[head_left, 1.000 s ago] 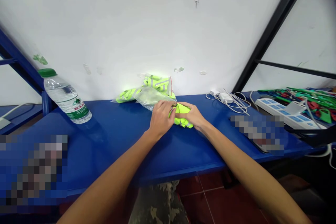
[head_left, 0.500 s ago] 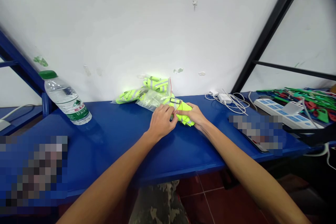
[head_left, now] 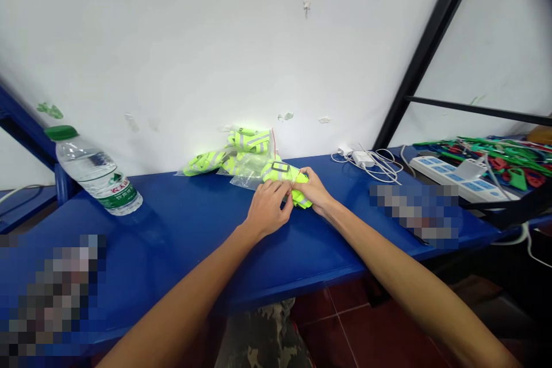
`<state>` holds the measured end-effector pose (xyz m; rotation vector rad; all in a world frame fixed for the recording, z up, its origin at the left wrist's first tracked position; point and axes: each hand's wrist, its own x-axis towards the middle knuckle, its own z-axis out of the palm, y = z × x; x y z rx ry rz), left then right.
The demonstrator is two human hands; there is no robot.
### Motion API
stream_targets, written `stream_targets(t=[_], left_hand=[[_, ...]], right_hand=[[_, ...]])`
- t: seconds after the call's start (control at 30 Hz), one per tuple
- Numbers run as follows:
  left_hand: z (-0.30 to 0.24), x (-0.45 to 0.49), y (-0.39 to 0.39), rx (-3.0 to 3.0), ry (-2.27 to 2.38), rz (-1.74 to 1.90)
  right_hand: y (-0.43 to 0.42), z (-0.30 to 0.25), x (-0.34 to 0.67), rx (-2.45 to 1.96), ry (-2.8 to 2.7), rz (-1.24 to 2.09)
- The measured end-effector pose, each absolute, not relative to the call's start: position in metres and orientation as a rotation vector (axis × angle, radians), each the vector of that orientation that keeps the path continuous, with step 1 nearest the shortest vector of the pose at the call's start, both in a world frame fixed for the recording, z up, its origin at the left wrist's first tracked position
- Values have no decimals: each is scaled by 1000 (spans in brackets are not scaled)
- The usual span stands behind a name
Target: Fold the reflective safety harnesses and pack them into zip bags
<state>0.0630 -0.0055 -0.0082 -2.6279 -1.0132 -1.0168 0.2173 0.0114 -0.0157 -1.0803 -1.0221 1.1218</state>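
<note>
A rolled fluorescent yellow reflective strap [head_left: 304, 198] with a grey stripe and a dark rectangular buckle [head_left: 281, 167] is gripped in my right hand [head_left: 317, 191], its fingers wrapped around the right side. My left hand [head_left: 269, 202] is closed at the roll's near side, its fingertips pinching a thin reddish band [head_left: 297, 174] that loops around the strap. The fingers partly hide the band. Just behind, clear plastic bags [head_left: 248, 177] hold more yellow strap rolls [head_left: 250, 141], and a thin red strip edges one bag.
A water bottle [head_left: 97, 169] with a green cap leans in view at the left of the blue table [head_left: 185, 241]. White chargers and cables [head_left: 366, 160], a power strip [head_left: 463, 178] and a heap of green and red items [head_left: 509, 158] are at right. Two blurred patches cover objects near the front.
The view has shifted slightly. My left fingertips have moved closer to my right thumb, and the reddish band now lies tighter against the strap roll.
</note>
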Motion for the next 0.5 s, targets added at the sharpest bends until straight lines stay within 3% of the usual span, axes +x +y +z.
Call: stream_targets(t=[0.5], left_hand=[[-16,75,-9,-2503,-1142,-965]], right_hand=[[4,-6,209,-1039,-1010,1189]])
